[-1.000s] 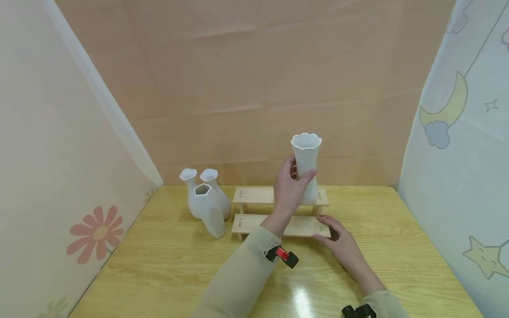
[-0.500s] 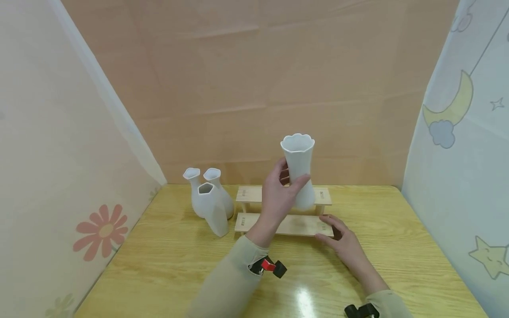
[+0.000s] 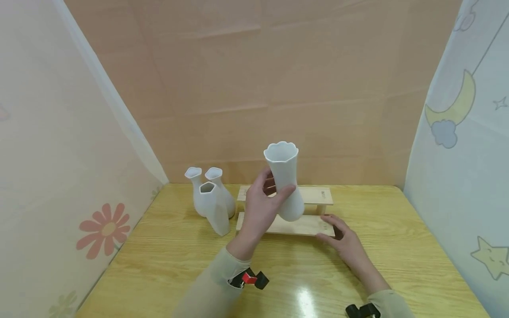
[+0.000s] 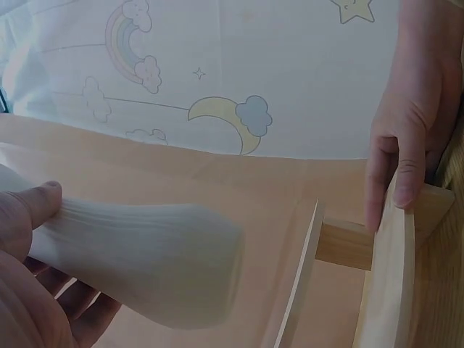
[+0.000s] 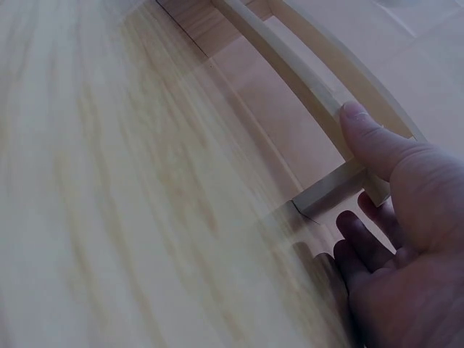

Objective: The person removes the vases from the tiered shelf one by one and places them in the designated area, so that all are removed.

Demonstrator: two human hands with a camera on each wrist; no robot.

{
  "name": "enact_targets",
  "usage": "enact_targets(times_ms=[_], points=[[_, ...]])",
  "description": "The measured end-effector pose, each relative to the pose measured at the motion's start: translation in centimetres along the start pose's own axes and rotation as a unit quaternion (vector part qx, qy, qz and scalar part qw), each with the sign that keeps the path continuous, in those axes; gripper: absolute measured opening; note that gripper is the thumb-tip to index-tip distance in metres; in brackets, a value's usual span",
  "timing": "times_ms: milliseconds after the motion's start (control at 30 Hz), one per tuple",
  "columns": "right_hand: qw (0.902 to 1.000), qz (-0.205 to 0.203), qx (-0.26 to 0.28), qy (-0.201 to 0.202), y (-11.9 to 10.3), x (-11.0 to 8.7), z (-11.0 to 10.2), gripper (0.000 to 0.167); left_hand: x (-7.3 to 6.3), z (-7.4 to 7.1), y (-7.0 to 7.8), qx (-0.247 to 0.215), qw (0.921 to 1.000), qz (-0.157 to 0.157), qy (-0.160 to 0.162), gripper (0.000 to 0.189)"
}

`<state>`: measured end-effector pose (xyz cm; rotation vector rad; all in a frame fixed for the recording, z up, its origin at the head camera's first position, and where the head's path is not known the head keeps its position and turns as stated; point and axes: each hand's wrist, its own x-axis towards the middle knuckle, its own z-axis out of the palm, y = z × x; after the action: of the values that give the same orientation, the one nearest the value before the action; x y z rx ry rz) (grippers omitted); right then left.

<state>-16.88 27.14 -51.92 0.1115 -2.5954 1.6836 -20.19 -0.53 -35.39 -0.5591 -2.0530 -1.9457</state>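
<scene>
A white vase with a scalloped rim (image 3: 285,174) is held by my left hand (image 3: 260,207), thumb on one side and fingers round the other. It tilts slightly above the lower board of a two-step wooden stand (image 3: 304,225), apart from it. In the left wrist view the vase's rounded base (image 4: 188,268) points towards the stand. My right hand (image 3: 347,245) grips the right end of the lower board. In the right wrist view the thumb (image 5: 373,138) presses the board's front edge; the other fingers reach past its end.
Several white vases (image 3: 212,203) stand close together left of the stand, two with flared necks and one angular in front. The wooden table (image 3: 191,274) is bounded by a plain back sheet (image 3: 262,88) and printed sheets at both sides.
My left hand has carried the vase from over the upper board leftwards and towards me, tilting it. My right hand stays on the stand's right end.
</scene>
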Motion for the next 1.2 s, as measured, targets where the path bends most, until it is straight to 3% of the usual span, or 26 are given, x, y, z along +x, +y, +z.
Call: enact_targets(times_ms=[367,600,900,1200], points=[[1.0000,-0.002,0.009,-0.003,-0.6,-0.3,0.5,0.077,-2.9,-5.1,0.0,0.035,0.9993,-0.001,0.015,0.059],[1.0000,0.005,0.005,-0.001,-0.8,-0.6,0.1,0.077,-4.9,-7.6,-0.4,0.052,0.9986,0.004,0.012,0.058],[0.9998,0.004,0.019,-0.005,-0.3,-0.6,0.2,0.079,-6.7,-10.6,-1.0,0.091,0.9943,-0.040,0.038,0.062],[0.9998,0.001,0.018,-0.008,-0.6,-0.7,0.1,0.077,-8.1,-13.3,-1.4,0.146,0.9861,-0.051,0.060,0.062]])
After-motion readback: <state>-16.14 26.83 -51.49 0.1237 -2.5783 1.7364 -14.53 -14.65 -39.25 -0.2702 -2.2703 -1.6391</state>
